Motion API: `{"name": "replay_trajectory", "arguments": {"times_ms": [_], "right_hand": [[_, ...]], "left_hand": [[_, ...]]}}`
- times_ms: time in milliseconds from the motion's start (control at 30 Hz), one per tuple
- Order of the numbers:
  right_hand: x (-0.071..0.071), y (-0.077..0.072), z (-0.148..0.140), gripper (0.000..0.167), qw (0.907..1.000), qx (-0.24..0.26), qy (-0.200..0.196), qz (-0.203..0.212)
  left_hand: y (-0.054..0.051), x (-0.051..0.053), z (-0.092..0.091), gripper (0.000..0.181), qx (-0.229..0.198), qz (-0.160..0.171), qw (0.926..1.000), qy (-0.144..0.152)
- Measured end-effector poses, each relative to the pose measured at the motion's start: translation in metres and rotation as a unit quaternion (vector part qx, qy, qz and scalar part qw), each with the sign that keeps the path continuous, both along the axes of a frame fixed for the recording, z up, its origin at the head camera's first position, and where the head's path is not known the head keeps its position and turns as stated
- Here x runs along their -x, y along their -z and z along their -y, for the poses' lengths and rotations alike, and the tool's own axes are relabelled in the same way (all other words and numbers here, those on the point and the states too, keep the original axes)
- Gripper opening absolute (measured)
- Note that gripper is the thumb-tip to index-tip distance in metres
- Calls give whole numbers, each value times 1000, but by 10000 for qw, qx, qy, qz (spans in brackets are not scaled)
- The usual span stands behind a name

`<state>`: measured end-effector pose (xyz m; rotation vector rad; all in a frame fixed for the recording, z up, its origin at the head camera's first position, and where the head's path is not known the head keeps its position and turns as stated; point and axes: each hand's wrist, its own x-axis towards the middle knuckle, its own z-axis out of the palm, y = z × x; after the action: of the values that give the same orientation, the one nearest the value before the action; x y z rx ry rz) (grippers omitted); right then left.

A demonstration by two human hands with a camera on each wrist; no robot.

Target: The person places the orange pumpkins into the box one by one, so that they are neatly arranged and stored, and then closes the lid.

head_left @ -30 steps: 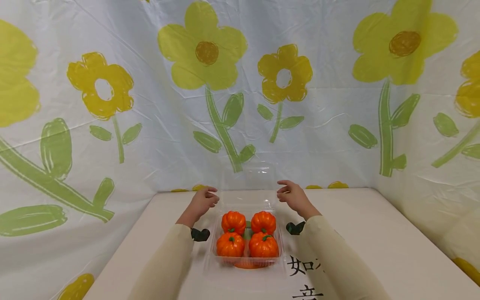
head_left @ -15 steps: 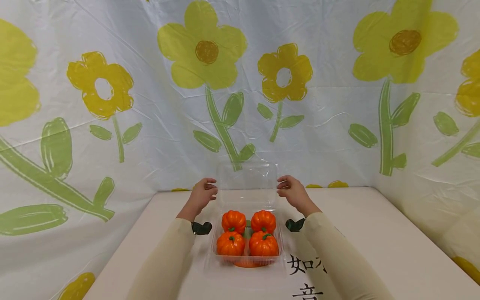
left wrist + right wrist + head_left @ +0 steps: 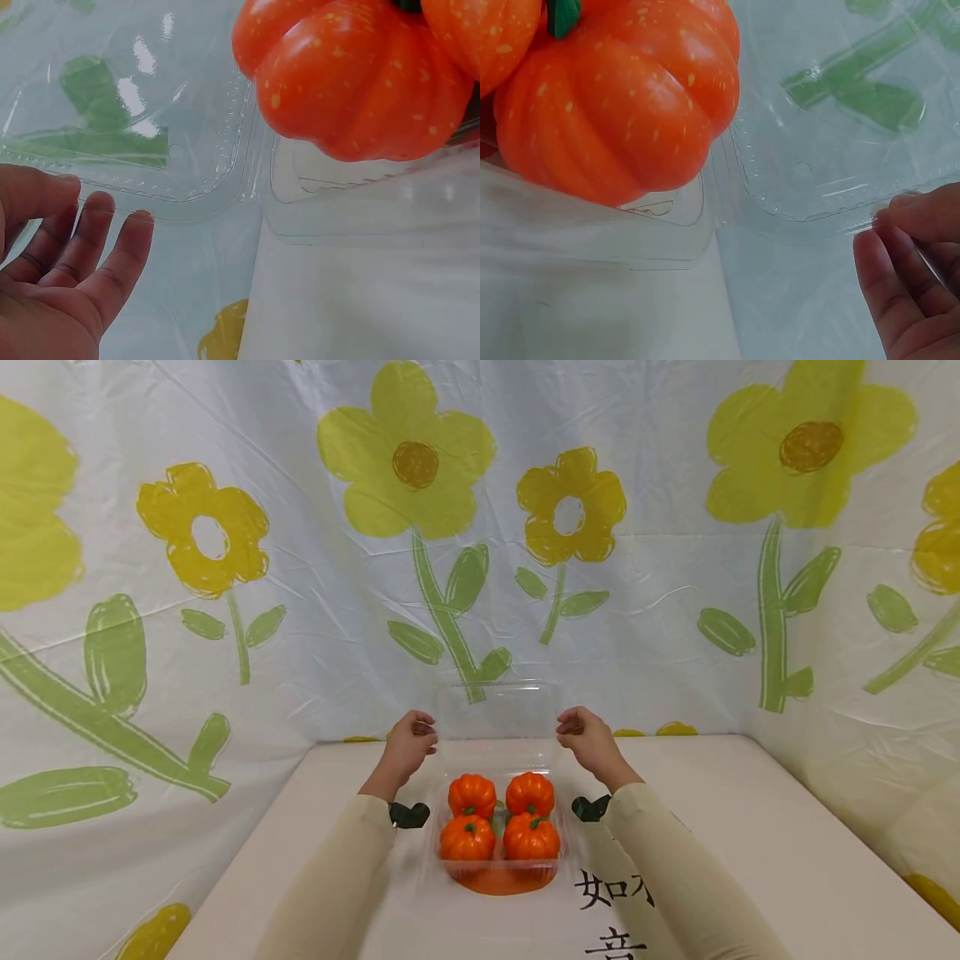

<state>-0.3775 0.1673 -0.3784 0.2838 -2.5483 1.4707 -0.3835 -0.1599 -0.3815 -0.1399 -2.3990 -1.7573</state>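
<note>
A clear plastic clamshell box (image 3: 498,864) holds several orange toy pumpkins (image 3: 467,837) with green stems. Its hinged lid (image 3: 498,714) stands raised at the back. At the lid's left edge my left hand (image 3: 408,747) pinches the rim, thumb on one side and fingers on the other, as the left wrist view shows. My right hand (image 3: 594,745) pinches the opposite edge. In the right wrist view the thumb (image 3: 922,214) lies against the rim (image 3: 817,229). Both hands are beside the lid, apart from the pumpkins.
The box is on a pale table (image 3: 750,843). Near its front lies an orange round patch (image 3: 502,881), with black characters (image 3: 611,889) to the right. A flower-printed curtain (image 3: 645,635) stands close behind the lid. Dark wrist devices (image 3: 408,815) sit beside the box.
Both hands have risen slightly at the lid's sides, and the lid stands higher. The box with its pumpkins has shifted a little back and right, showing more of the orange patch.
</note>
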Motion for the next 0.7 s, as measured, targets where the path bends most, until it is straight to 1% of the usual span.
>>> {"name": "replay_trajectory", "arguments": {"times_ms": [100,333,467,600,700], "right_hand": [[1,0,-1,31,10000,-22,21,-42],[3,1,-4,24,9999,31,132,-3],[3,3,-4,19,9997,18,234,-53],[4,5,-4,16,9994,22,286,-207],[4,6,-5,14,9993,32,257,-271]], "left_hand": [[1,0,0,30,51,-101,9999,43],[0,-1,1,21,327,-394,9987,85],[1,-2,1,15,520,-557,9971,-6],[3,-3,1,11,704,-666,9952,-149],[4,-4,0,10,866,-714,9933,-265]]}}
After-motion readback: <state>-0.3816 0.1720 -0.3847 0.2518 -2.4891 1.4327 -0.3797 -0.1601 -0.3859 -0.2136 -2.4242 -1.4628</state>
